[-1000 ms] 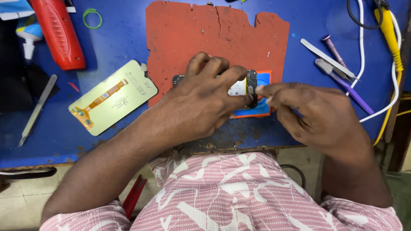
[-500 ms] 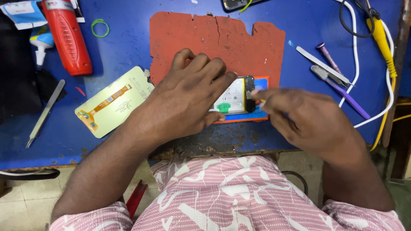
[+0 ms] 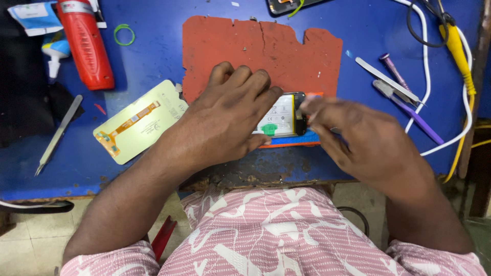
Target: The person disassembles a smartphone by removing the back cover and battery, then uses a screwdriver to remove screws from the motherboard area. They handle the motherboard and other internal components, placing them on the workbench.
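Opened phone point(image 3: 284, 118) lies at red mat's point(image 3: 261, 48) near edge. Left hand point(image 3: 225, 120) flat on it, fingers spread, pinning. Right hand point(image 3: 365, 140) at phone's right end, blurred; pinch unclear.

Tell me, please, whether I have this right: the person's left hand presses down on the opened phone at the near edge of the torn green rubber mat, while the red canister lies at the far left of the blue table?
Not quite: the torn rubber mat is red-orange, not green, as the head view shows. The rest holds: the left hand presses on the opened phone, and the red canister lies far left on the blue table.
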